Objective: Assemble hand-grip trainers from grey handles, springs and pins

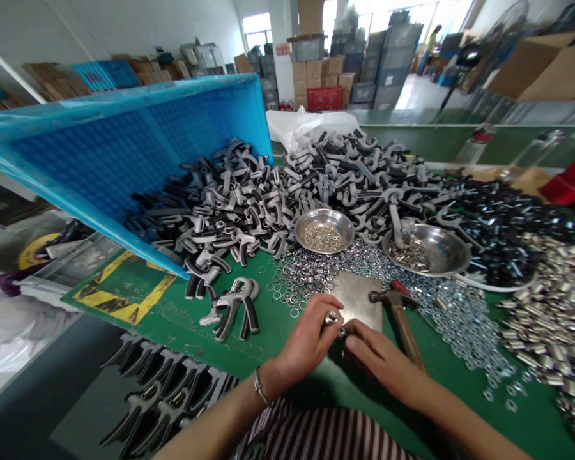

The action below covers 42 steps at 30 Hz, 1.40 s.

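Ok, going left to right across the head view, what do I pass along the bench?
Blue plastic crate, grey-and-black grip handles, small steel dish, larger steel dish, black small parts, silver metal sleeves.

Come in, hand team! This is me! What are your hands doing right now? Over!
Left hand and right hand pinching small silver metal part. Metal plate just ahead. Hammer beside right hand.

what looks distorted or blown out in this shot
In the head view, wide-angle distortion bows the blue plastic crate; the far windows are blown out; the steel bowl shows glare; the left hand, right hand and small metal fitting look fairly sharp.
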### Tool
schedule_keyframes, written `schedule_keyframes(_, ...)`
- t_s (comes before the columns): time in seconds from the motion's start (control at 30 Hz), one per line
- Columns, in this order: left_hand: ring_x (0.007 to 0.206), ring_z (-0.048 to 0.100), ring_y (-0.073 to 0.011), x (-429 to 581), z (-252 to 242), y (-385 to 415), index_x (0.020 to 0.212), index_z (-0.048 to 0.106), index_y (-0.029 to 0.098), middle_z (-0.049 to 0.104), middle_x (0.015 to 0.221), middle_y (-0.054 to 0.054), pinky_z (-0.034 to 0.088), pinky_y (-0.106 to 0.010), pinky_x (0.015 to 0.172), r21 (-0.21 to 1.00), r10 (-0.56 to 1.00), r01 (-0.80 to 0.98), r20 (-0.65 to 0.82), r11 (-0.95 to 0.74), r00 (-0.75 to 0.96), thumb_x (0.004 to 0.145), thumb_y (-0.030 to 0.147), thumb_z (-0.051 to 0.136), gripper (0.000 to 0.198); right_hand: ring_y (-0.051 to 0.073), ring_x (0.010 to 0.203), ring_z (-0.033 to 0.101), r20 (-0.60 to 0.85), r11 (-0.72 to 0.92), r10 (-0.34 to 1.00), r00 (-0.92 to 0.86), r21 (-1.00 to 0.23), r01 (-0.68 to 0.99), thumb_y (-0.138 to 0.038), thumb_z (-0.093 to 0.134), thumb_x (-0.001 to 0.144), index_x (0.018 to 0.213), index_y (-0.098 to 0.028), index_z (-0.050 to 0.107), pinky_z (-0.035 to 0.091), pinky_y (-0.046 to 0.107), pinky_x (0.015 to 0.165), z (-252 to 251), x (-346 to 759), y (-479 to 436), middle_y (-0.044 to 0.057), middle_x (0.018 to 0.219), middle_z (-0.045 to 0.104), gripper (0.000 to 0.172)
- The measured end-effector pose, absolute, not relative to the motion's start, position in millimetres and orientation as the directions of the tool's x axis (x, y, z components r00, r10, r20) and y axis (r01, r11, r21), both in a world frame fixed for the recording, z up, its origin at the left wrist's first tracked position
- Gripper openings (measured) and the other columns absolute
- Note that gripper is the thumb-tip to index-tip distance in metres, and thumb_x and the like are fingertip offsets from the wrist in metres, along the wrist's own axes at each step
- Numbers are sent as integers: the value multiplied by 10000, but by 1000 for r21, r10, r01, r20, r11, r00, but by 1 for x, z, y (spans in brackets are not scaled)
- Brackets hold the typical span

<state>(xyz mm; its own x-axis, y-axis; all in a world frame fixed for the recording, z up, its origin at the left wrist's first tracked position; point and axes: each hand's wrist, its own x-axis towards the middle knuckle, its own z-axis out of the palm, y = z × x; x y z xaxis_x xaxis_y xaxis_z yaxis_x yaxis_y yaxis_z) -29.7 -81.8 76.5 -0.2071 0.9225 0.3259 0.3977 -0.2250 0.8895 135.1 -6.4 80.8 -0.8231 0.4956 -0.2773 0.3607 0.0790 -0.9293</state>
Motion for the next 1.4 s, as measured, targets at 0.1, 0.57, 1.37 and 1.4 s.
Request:
schedule_keyframes(0.1,1048,542,-181,-26,74,-77,1022,540,194,550,1101,-77,436,-338,964,933,915,335,244,-132,-320,1014,271,413,149,162,611,561,-180,189,625,-759,-909,371,-680,455,901,817,-198,563,449,273,581,81,135,-2,28,696,610,501)
schedule_keyframes(0.57,946,546,-170,-15,63,-67,972,528,189,524,1023,-71,469,-316,879,773,891,556,438,-306,-119,976,190,469,59,100,309,326,-401,-301,279,-873,-899,317,-704,94,953,762,-187,556,301,238,362,67,142,5,-49,443,442,719)
schedule_keyframes(1.37,933,541,-187,-9,53,-55,974,489,185,535,990,-82,468,-352,881,802,919,576,332,-158,-211,1011,235,381,125,149,567,521,-217,43,633,-743,-949,314,-662,430,926,874,-204,542,418,264,527,63,154,1,14,714,571,474)
schedule_keyframes(1.4,929,539,-189,-8,54,-54,975,485,186,538,979,-80,465,-361,886,816,920,569,296,-103,-258,1018,236,357,144,169,669,557,-129,160,695,-707,-931,327,-642,512,900,859,-205,541,436,274,598,63,156,2,36,786,593,440)
